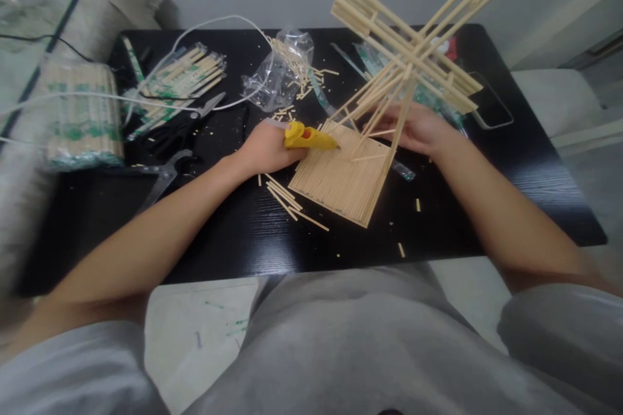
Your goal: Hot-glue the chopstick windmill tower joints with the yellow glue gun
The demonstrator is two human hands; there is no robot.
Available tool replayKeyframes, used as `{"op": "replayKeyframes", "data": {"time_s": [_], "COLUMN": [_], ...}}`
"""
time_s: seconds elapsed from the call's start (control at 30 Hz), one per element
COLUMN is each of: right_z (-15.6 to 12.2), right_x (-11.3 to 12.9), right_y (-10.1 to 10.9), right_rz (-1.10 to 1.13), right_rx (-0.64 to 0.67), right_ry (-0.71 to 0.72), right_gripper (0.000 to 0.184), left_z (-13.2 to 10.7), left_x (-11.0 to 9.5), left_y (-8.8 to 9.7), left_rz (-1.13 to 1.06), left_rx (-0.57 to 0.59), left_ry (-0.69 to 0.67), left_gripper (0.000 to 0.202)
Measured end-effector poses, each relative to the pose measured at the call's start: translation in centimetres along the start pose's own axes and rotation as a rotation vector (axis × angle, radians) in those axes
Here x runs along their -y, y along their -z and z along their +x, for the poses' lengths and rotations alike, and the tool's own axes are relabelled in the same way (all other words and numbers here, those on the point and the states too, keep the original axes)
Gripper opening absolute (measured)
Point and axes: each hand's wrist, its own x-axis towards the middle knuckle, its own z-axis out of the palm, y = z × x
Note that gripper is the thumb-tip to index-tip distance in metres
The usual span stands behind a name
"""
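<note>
My left hand (265,149) is closed around a yellow glue gun (309,137), its nozzle pointing right over a flat square panel of glued wooden sticks (341,178) lying on the black table (233,240). My right hand (421,128) grips the base of a tall crossed frame of wooden sticks (409,45) that stands on the panel's far edge and fans up and out. The fingers of that hand are partly hidden behind the sticks.
Loose cut sticks (287,198) lie beside the panel. Black scissors (187,126) and pliers (163,175) rest at left. Packs of wrapped chopsticks (180,81) and a bigger bundle (80,117) sit far left. A clear plastic bag (280,74), white cable and a phone (491,104) lie at the back.
</note>
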Motion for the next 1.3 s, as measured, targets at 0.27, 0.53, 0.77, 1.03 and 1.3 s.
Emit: {"op": "replayKeyframes", "data": {"time_s": [0.27,0.53,0.77,1.03,1.3], "right_z": [0.02,0.05,0.33,0.4,0.0], "right_x": [-0.02,0.25,-0.02,-0.02,0.24], "right_y": [-0.07,-0.05,0.5,0.53,-0.25], "right_rz": [-0.043,-0.05,-0.061,-0.092,-0.054], "right_rx": [-0.053,-0.069,-0.091,-0.083,-0.122], "right_ry": [-0.002,0.009,0.008,0.007,-0.017], "right_gripper": [0.013,0.017,0.021,0.018,0.018], "left_z": [0.0,0.18,0.12,0.09,0.11], "left_x": [0.19,0.29,0.38,-0.16,0.0], "left_y": [-0.31,-0.64,-0.74,-0.43,-0.5], "left_rz": [0.002,-0.001,0.0,-0.006,0.003], "left_rx": [-0.014,-0.015,-0.004,0.002,0.007], "left_ry": [-0.013,-0.025,-0.014,-0.002,0.006], "left_gripper": [0.021,0.023,0.03,0.03,0.026]}}
